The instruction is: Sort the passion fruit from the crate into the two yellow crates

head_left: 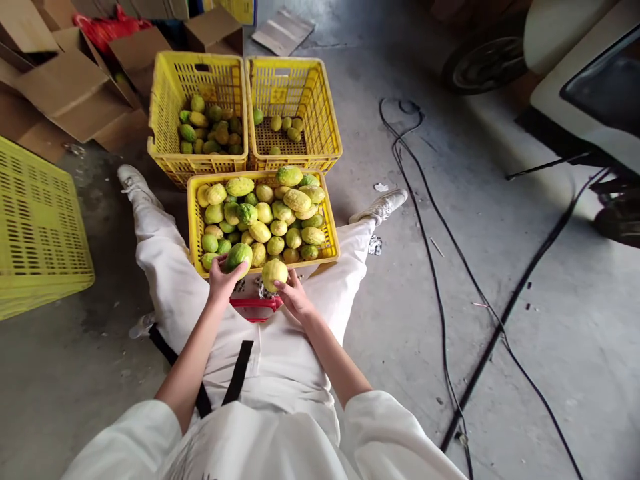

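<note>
Left hand (221, 279): fingers wrapped around a green fruit (239, 256), gripping it at the near edge of the front crate (196, 250). The fruit is oval, mostly deep green with a paler patch, skin smooth and slightly glossy.

Right hand (294, 297): fingers closed on a yellow fruit (275, 273), held just outside the near edge of the front crate, over the lap. This fruit is rounder, pale yellow-green, with a matt skin.

Front crate: yellow plastic, slotted walls, set on the concrete floor (500, 253) between the person's spread legs; filled almost to the rim with fruit of the same kind, running from green to yellow, some mottled.

Far left crate (165, 113): yellow, touching the far edge of the front crate; holds one layer of mostly green fruit across its bottom.

Far right crate (320, 113): yellow, side by side with the far left crate; a few yellowish fruits lie at its near left corner, the rest of its bottom bare.

Red handle (255, 305): a red plastic piece under the hands at the near edge of the front crate; what it belongs to cannot be told.

Overturned crate (35, 227): yellow, at the left edge of the floor.

Cardboard boxes (75, 87): open, piled at the far left corner.

Black cables (450, 267): running across the floor to the right of the person.
</note>
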`<action>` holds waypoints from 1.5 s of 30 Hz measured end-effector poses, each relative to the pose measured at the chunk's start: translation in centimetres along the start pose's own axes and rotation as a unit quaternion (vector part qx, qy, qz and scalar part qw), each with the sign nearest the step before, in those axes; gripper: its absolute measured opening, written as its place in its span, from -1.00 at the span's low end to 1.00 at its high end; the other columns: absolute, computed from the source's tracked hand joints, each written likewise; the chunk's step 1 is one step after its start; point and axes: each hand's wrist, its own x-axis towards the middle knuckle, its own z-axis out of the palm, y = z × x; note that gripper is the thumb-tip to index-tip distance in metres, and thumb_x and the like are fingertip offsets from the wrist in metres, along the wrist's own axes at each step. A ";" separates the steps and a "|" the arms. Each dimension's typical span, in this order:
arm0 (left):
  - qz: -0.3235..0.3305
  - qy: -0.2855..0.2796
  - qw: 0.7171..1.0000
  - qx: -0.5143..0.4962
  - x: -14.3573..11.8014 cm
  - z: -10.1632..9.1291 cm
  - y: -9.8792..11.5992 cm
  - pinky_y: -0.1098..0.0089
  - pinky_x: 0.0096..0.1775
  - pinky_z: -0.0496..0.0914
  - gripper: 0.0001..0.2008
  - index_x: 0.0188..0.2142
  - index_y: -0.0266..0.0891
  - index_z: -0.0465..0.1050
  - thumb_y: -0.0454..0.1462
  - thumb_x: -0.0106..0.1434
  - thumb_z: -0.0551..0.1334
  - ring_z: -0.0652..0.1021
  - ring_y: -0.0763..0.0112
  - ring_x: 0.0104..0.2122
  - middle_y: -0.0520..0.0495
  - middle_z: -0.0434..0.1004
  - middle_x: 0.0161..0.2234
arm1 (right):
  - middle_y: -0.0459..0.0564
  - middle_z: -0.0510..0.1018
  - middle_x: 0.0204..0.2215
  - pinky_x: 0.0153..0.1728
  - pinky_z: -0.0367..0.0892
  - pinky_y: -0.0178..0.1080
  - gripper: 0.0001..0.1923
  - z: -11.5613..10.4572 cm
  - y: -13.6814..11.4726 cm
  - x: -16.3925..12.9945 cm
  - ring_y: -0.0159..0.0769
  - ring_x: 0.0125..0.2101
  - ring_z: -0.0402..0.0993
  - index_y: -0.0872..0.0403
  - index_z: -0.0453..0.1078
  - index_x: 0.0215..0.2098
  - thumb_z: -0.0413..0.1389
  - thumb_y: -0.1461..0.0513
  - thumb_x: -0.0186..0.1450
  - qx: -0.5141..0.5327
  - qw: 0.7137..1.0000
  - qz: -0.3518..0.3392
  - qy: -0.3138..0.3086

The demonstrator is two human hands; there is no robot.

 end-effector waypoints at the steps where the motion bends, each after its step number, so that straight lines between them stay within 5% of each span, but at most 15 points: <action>1: 0.014 -0.004 0.999 0.029 0.0 -0.1 0.0 0.19 -0.01 0.49 -0.51 -0.20 -0.16 0.43 -0.29 -0.11 0.55 0.56 0.22 -0.09 -0.04 0.54 -0.18 | -0.18 0.51 -0.18 -0.18 0.41 -0.33 -0.44 0.0 0.0 0.0 -0.37 -0.20 0.47 -0.12 0.31 -0.16 0.44 0.20 -0.07 0.001 1.000 0.000 0.002; 7: 0.073 -0.044 0.987 0.136 -0.2 -0.4 -0.1 0.13 0.07 0.42 -0.44 -0.10 -0.13 0.49 -0.29 -0.13 0.56 0.53 0.07 0.01 -0.11 0.53 -0.09 | -0.19 0.54 -0.21 -0.23 0.43 -0.32 -0.40 -0.1 0.0 -0.1 -0.36 -0.24 0.49 -0.14 0.30 -0.13 0.43 0.23 -0.07 0.004 1.000 -0.008 -0.016; 11: 0.064 -0.037 0.992 0.097 -0.4 0.1 -0.3 0.15 0.02 0.45 -0.30 -0.03 -0.06 0.40 -0.31 -0.19 0.57 0.56 0.15 -0.05 -0.05 0.52 -0.13 | -0.19 0.57 -0.23 -0.14 0.42 -0.26 -0.39 -0.4 0.2 -0.1 -0.33 -0.20 0.52 -0.12 0.26 -0.15 0.44 0.26 -0.08 0.015 1.000 -0.003 -0.022; 18: 0.070 -0.041 0.997 0.008 -0.5 0.4 0.0 0.15 0.04 0.47 -0.38 -0.12 -0.07 0.39 -0.28 -0.17 0.56 0.59 0.26 -0.11 -0.01 0.57 -0.12 | -0.18 0.54 -0.20 -0.08 0.41 -0.25 -0.45 -0.5 0.5 0.4 -0.33 -0.16 0.51 -0.10 0.27 -0.20 0.44 0.21 -0.06 0.006 1.000 -0.016 -0.019; 23: 0.072 -0.045 0.996 -0.035 -0.1 0.3 0.0 0.22 0.02 0.48 -0.46 -0.20 -0.15 0.43 -0.17 -0.16 0.57 0.59 0.30 -0.14 -0.02 0.58 -0.18 | -0.19 0.51 -0.15 -0.12 0.45 -0.26 -0.31 -0.1 -0.2 -0.2 -0.34 -0.17 0.51 -0.20 0.29 -0.01 0.43 0.24 -0.05 0.007 0.999 -0.018 -0.029; 35: 0.013 -0.045 0.997 -0.059 -0.5 0.5 0.4 0.26 -0.01 0.47 -0.37 -0.01 -0.11 0.39 -0.23 -0.10 0.50 0.58 0.23 -0.04 -0.08 0.57 -0.09 | -0.17 0.49 -0.22 -0.19 0.40 -0.30 -0.44 0.2 -0.2 -0.4 -0.33 -0.22 0.46 -0.09 0.31 -0.22 0.45 0.23 -0.12 -0.018 1.000 -0.010 -0.013; 45: -0.064 -0.020 0.995 -0.072 -0.5 0.3 1.5 0.26 -0.15 0.52 -0.57 -0.28 -0.17 0.42 -0.10 -0.11 0.48 0.55 0.17 -0.04 -0.11 0.58 -0.18 | -0.16 0.49 -0.18 -0.22 0.41 -0.35 -0.45 0.4 -0.6 -0.4 -0.36 -0.21 0.45 -0.11 0.40 -0.16 0.44 0.21 -0.10 0.005 1.000 -0.002 -0.006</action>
